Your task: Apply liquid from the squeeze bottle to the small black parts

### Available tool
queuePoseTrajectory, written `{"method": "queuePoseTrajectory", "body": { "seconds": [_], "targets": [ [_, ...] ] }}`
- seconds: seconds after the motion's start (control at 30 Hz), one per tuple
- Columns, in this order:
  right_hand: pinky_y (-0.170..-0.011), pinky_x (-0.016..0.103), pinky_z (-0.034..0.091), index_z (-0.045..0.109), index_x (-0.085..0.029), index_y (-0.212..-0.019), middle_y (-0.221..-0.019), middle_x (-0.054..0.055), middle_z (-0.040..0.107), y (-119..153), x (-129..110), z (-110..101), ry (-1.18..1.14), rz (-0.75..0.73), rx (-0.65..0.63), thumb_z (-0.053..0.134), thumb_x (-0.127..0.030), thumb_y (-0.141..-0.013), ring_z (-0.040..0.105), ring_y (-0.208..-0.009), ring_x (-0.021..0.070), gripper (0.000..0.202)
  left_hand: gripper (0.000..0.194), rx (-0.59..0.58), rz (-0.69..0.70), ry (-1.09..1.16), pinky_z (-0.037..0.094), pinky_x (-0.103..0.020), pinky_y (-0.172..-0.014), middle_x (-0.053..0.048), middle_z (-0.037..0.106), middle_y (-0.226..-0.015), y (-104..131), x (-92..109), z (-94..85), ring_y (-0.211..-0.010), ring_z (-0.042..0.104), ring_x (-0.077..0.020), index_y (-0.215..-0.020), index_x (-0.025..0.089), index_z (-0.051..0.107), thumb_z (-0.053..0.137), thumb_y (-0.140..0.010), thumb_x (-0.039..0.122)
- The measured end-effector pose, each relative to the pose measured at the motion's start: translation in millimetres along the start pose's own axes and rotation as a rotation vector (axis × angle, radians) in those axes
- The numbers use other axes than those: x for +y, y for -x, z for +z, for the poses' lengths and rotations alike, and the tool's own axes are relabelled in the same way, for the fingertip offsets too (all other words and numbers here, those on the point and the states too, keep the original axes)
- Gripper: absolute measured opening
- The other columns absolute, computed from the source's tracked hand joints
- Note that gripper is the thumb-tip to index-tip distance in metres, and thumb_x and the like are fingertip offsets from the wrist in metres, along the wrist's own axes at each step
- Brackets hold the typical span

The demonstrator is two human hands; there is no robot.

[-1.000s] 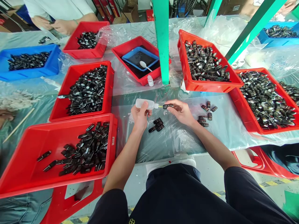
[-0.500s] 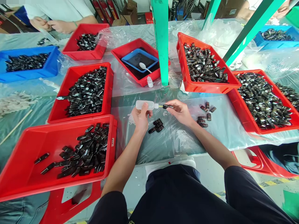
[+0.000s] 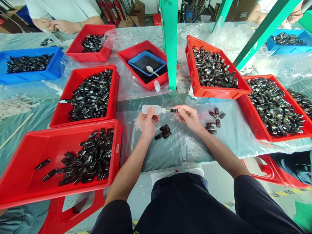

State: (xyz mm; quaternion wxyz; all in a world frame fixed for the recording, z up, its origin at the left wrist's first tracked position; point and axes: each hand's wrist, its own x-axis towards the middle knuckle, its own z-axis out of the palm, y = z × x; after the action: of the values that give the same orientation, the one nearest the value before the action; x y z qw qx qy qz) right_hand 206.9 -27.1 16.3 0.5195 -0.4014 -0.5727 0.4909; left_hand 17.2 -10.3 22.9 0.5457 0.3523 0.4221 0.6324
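Note:
My left hand (image 3: 147, 122) is closed around a translucent white squeeze bottle (image 3: 151, 109), held sideways with its thin nozzle pointing right. Between the fingers of my right hand (image 3: 188, 117) is a small glossy black piece (image 3: 174, 110), and the nozzle tip meets its left end or lies very close to it. Below, on the plastic-covered table, sits a cluster of black pieces (image 3: 163, 131). Several separate dark pieces (image 3: 211, 123) lie to the right of my right forearm.
Red bins of black pieces flank me, the nearest being a large bin (image 3: 29, 139) at left and another bin (image 3: 275, 139) at right. Ahead stand a green post (image 3: 172, 48), a small bottle (image 3: 157, 86) and a red bin (image 3: 146, 85) with a blue tray. Other people sit across the table.
My right fingers have shifted and turned slightly around the black piece, now covering more of its right end. The bottle stays almost still in my left hand.

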Motion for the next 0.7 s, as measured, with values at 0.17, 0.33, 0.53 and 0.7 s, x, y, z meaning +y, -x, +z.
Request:
{"method": "queuePoseTrajectory", "body": {
  "seconds": [0.17,0.33,0.53,0.7],
  "targets": [
    [-0.058,0.028,0.051,0.07,-0.024,-0.114,-0.097,0.004,0.072,1.2,-0.8,0.4,0.072,-0.049,0.022,0.067,-0.07,-0.094,0.058,-0.062,0.0113,0.05,0.051,0.001,-0.005,0.015,0.035,-0.023,-0.043,0.002,0.056,-0.055,-0.1,2.2,-0.4,-0.045,0.053,-0.0095,-0.073,0.016,0.064,0.087,-0.072,0.062],
    [-0.057,0.028,0.049,0.069,-0.024,-0.117,-0.092,0.002,0.067,1.9,0.9,-0.8,0.131,-0.073,0.043,0.069,-0.068,-0.093,0.059,-0.062,0.0119,0.05,0.055,-0.009,-0.015,0.039,0.035,-0.022,-0.042,0.002,0.056,-0.054,-0.7,4.3,-0.1,-0.045,0.052,-0.0089,-0.072,0.016,0.065,0.089,-0.067,0.065],
    [-0.056,0.029,0.043,0.072,-0.025,-0.116,-0.073,-0.002,0.061,3.6,1.7,-1.4,0.221,-0.114,0.074,0.068,-0.061,-0.096,0.054,-0.06,0.0136,0.041,0.055,-0.018,-0.042,0.055,0.034,-0.023,-0.041,0.001,0.056,-0.053,-1.3,3.0,0.3,-0.044,0.052,-0.0095,-0.07,0.016,0.066,0.09,-0.066,0.065],
    [-0.056,0.029,0.043,0.074,-0.024,-0.115,-0.073,-0.001,0.064,5.0,-0.2,-1.4,0.269,-0.144,0.091,0.067,-0.056,-0.098,0.053,-0.061,0.0134,0.037,0.052,-0.005,-0.033,0.041,0.034,-0.023,-0.041,0.002,0.055,-0.053,-1.4,3.1,-0.7,-0.043,0.052,-0.0097,-0.068,0.016,0.064,0.089,-0.07,0.062]
  ]
}}
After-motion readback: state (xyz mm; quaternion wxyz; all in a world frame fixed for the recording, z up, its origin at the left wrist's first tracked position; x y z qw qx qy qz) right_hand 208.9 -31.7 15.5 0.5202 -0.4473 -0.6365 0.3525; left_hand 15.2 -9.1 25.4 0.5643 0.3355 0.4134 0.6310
